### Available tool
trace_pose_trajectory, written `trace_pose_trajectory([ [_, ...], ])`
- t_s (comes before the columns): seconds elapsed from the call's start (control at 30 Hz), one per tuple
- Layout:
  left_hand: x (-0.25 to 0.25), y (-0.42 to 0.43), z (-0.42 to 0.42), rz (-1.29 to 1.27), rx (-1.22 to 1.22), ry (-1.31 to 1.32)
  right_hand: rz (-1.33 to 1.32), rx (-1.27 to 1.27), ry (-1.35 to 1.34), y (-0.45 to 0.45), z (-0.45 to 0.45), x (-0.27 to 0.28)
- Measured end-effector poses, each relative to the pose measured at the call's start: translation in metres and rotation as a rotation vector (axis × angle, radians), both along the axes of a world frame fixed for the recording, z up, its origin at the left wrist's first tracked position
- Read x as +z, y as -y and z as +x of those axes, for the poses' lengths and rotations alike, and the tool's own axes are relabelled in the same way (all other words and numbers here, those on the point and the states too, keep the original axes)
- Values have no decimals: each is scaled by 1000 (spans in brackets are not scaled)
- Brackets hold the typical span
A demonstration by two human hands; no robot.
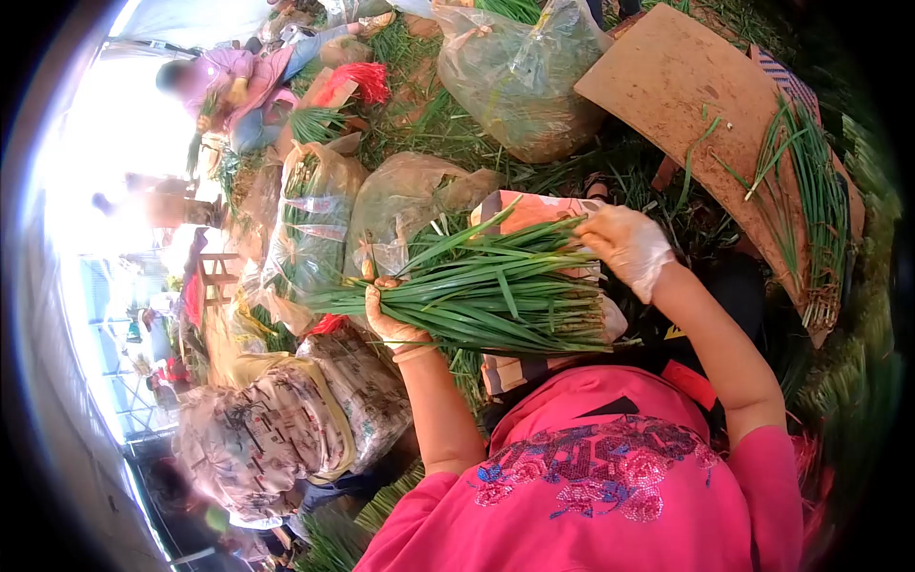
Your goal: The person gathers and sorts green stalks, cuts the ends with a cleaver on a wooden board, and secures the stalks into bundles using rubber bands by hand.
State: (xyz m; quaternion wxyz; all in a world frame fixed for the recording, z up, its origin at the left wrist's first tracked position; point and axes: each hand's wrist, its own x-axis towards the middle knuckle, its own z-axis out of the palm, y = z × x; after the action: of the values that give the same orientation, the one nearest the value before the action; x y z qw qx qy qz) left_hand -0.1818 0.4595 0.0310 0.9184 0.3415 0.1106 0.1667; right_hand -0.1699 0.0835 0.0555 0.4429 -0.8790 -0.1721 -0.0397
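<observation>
A large bundle of long green leaves (505, 291) lies across in front of my pink shirt, its pale cut ends pointing right. My left hand (391, 319), at the leafy end, has its fingers wrapped round the leaves. My right hand (624, 248), in a thin clear glove, is at the upper right of the bundle, with its fingertips pressed together on a few stalks near the cut ends. Under the bundle a box with an orange and white print (538, 212) shows in part.
A brown board (681, 86) with a second bunch of green leaves (824, 214) is at the upper right. Clear plastic bags (524, 86) stand ahead. A person in a patterned top (262, 434) is at the left; another in pink (229, 71) sits farther off.
</observation>
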Motion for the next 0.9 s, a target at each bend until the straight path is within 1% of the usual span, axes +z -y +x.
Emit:
trace_pose_trajectory([
  [0.07,24,19,1,15,7,25,-88,101,-55,-16,6,3],
  [0.1,27,20,2,29,-22,36,-130,153,-80,-24,9,5],
  [0.17,32,19,3,58,-71,54,-177,303,-73,-32,18,-15],
  [0.2,35,22,3,34,-78,55,-143,299,-56,-37,18,-11],
  [0.3,46,30,6,-18,-191,111,-121,194,-175,-56,25,10],
  [0.33,53,37,8,-12,-204,102,40,157,-164,-66,27,11],
  [0.37,55,39,12,7,-277,127,156,149,-158,-75,31,16],
  [0.43,60,54,20,66,-197,102,394,135,-145,-94,42,29],
  [0.47,68,61,18,29,-326,98,663,158,-258,-101,48,39],
  [0.5,71,64,20,26,-359,113,932,180,-373,-102,50,58],
  [0.53,71,65,21,42,-351,109,1017,102,-549,-92,46,95],
  [0.57,71,65,21,59,-338,104,1172,110,-564,-89,52,95],
  [0.63,70,64,21,54,-284,71,1134,265,-596,-77,51,106],
  [0.7,71,66,21,53,-228,49,699,264,-345,-86,37,94],
  [0.73,70,64,20,51,-243,61,246,307,-193,-84,28,101],
  [0.77,70,64,20,47,-243,63,316,365,95,-99,22,70],
  [0.83,73,65,20,42,-242,63,31,482,-104,-108,8,70],
  [0.9,72,65,19,28,-245,67,-113,503,-153,-120,9,67],
])
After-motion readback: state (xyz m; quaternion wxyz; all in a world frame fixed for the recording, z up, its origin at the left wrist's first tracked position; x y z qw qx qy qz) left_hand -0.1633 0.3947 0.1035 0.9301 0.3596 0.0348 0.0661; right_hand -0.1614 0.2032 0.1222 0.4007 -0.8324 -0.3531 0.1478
